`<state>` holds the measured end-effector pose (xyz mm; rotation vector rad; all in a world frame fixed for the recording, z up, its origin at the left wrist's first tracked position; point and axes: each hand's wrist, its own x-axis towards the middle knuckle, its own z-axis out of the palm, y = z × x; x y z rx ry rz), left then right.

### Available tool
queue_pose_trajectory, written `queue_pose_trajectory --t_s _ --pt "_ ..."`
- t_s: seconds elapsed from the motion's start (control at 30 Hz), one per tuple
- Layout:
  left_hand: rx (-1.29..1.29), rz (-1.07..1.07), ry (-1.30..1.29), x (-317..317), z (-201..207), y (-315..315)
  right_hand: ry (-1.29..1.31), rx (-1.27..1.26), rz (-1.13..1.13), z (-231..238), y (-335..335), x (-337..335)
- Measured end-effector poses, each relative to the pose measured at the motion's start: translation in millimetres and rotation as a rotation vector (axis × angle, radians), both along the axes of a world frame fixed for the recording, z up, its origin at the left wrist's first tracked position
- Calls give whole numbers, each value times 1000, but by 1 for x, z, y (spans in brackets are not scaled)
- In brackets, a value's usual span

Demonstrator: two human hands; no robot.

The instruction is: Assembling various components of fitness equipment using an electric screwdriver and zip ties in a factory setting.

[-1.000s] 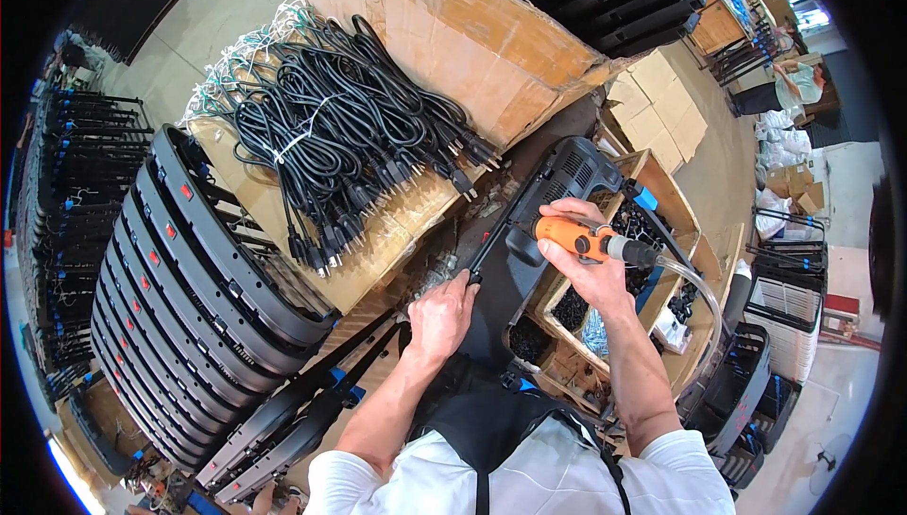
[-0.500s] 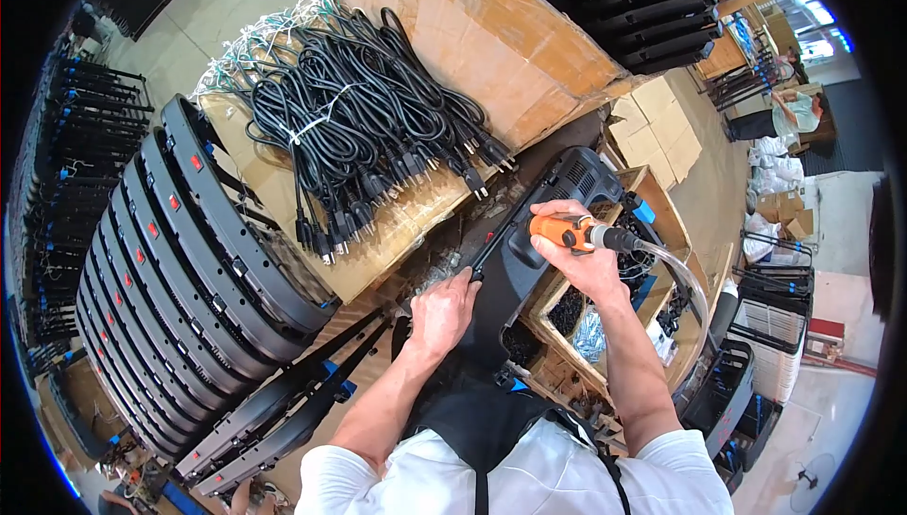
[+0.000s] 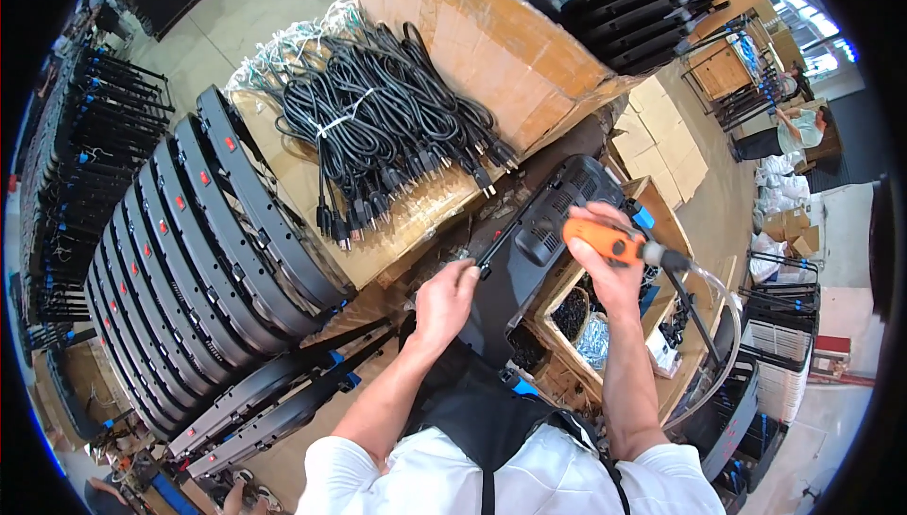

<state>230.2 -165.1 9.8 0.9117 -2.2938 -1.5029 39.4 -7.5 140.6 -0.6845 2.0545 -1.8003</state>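
Observation:
A black plastic housing (image 3: 515, 279) with vented grilles lies at a slant in front of me. My left hand (image 3: 444, 307) is closed at its left edge, thumb and fingers gripping the rim; some fingertips are hidden. In my right hand (image 3: 612, 281) is an orange air screwdriver (image 3: 601, 240), its back end pointing right. A clear hose (image 3: 733, 326) curves down from it. The tool is held above the housing's right side, close to the parts box, and its tip is hard to make out.
A divided wooden box (image 3: 557, 364) of screws and small black parts stands beside the housing. Bundled black power cords (image 3: 378, 128) lie on cardboard beyond. Curved grey-black covers (image 3: 217, 231) are stacked at left. A large carton (image 3: 482, 24) rises behind; a person (image 3: 794, 132) stands far right.
My right hand has lifted the screwdriver off the housing and moved it right. My left hand stays at the housing's edge. The whole view has shifted slightly.

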Motion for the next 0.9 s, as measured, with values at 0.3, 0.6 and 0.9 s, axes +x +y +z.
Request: queue_pose_trajectory --t_s 0.3,0.6,0.9 --pt "1549 48 261 25 35 41 -193 -313 -271 5 103 80" --pt "1543 -225 71 44 43 134 -209 -366 -313 9 187 149" --pt "1559 -255 22 107 41 187 -227 -415 -286 4 236 212"
